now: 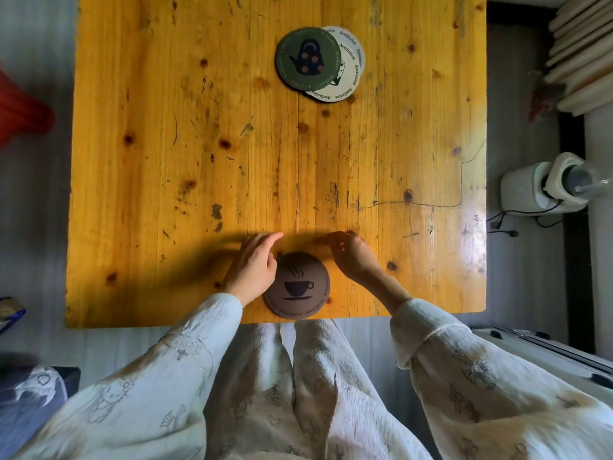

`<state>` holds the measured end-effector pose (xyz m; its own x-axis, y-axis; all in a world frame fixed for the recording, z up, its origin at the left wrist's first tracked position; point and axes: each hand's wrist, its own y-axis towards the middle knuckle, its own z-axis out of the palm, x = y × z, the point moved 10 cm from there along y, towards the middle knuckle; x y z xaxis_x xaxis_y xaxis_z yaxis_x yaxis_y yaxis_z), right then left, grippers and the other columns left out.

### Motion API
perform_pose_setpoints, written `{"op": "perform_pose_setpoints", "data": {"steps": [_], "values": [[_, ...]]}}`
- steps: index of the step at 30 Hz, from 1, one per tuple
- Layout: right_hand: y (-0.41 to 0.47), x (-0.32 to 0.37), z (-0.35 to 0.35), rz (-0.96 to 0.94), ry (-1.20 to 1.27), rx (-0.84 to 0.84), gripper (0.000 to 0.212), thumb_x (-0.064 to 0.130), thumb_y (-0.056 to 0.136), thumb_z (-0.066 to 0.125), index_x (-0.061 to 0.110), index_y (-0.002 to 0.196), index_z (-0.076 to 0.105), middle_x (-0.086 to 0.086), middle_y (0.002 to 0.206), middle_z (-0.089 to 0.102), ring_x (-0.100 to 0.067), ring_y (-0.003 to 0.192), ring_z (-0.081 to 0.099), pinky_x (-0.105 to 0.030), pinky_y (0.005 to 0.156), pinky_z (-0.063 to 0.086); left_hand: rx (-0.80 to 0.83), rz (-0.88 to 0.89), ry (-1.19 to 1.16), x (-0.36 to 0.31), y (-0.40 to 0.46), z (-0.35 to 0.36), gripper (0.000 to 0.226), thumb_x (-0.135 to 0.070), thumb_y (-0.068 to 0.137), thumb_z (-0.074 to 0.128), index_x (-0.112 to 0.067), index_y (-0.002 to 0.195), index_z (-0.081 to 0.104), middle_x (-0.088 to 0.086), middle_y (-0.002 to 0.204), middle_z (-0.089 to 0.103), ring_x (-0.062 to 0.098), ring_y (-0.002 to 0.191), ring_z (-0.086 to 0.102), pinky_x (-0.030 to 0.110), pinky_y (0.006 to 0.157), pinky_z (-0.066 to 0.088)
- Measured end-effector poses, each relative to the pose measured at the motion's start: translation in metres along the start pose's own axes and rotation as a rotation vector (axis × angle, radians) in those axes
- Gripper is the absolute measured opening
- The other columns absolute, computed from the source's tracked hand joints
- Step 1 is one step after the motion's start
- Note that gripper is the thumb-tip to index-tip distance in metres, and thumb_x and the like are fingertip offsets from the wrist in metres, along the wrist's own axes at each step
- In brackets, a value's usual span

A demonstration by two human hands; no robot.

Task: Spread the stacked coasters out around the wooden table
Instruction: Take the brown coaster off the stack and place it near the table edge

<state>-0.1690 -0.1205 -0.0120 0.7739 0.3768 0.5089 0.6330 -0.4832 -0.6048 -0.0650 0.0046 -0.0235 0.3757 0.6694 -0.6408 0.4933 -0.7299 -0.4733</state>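
Seen from above: a square wooden table [166, 161], yellow-orange pine planks, varnished and glossy at the near right corner, dotted with dark knots, scratches and scuffs, with a thin dark crack line running across the right side.

At the near edge, centred: a round brown coaster [298, 287], matte, flat, printed with a dark steaming cup on a saucer and lettering along the rim. Lying flat on the wood, its near rim almost at the table's edge.

Near the far edge, well apart from it: a round green coaster [306, 58] with a dark spotted teapot print, resting partly on top of a round cream coaster [351, 74] ringed with the repeated word "Aesthetics" (only the right and lower parts of the cream one showing).

Left hand [253, 263] just left of the brown coaster, its inner edge overlapping the coaster's left rim, fingers loosely curled and pointing away, closed on nothing visible; contact with the coaster impossible to judge. Right hand [353, 252] just beyond the coaster's upper right, fingers bent and slightly blurred, empty, apart from the rim.

Both arms in loose cream sleeves [464, 376] of crinkled fabric with faint printed figures.

Off the table: a red fabric shape [23, 117] at left, a white appliance [544, 187] with a trailing cord at right, stacked pale wooden slats [580, 51] at far right.
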Motion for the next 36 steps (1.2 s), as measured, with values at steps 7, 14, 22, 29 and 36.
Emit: {"op": "perform_pose_setpoints", "data": {"steps": [7,14,22,29,36], "values": [[0.054,0.003,-0.053,0.010,-0.116,-0.182,0.036,0.021,0.095,0.040,0.014,0.129,0.049,-0.015,0.137,0.046,-0.035,0.125,0.040,-0.047,0.102,0.040,-0.010,-0.004,0.194,-0.011,0.073,-0.035,0.058,-0.019,0.089,0.048,-0.028,0.140,0.023,0.001,0.156,-0.001,0.027,0.142,-0.008,0.049,0.115,0.002],[0.109,0.005,-0.077,0.010,-0.308,-0.141,0.059,0.027,0.092,0.048,0.024,0.144,0.019,-0.008,0.158,0.005,-0.031,0.145,0.002,-0.060,0.114,0.018,0.095,-0.039,0.471,-0.007,0.142,-0.039,0.103,-0.054,0.073,0.061,-0.038,0.137,-0.017,0.006,0.148,-0.035,0.033,0.134,-0.033,0.069,0.102,-0.012],[0.100,-0.009,-0.065,-0.086,-0.445,-0.131,0.063,0.036,0.093,0.042,0.027,0.146,0.009,-0.008,0.159,-0.002,-0.030,0.145,-0.003,-0.059,0.114,0.014,0.090,-0.099,0.475,-0.009,0.138,-0.038,0.103,-0.045,0.074,0.064,-0.038,0.138,-0.016,0.004,0.148,-0.035,0.031,0.135,-0.032,0.069,0.103,-0.010],[0.044,-0.056,-0.099,-0.137,-0.060,-0.074,0.047,0.024,0.095,0.043,0.013,0.140,0.034,-0.014,0.151,0.029,-0.034,0.131,0.039,-0.044,0.110,0.034,-0.003,-0.204,0.308,-0.059,0.100,-0.007,0.063,-0.025,0.089,0.050,-0.027,0.142,0.015,0.004,0.156,-0.012,0.028,0.141,-0.017,0.054,0.114,0.004],[-0.061,-0.220,-0.196,0.014,0.249,-0.215,0.041,0.020,0.093,0.049,0.013,0.133,0.044,-0.013,0.136,0.053,-0.028,0.123,0.051,-0.033,0.097,0.040,-0.127,-0.060,0.153,-0.208,0.068,0.099,0.054,-0.028,0.089,0.047,-0.020,0.139,0.026,0.008,0.153,0.017,0.026,0.141,0.014,0.046,0.116,0.019]]}}
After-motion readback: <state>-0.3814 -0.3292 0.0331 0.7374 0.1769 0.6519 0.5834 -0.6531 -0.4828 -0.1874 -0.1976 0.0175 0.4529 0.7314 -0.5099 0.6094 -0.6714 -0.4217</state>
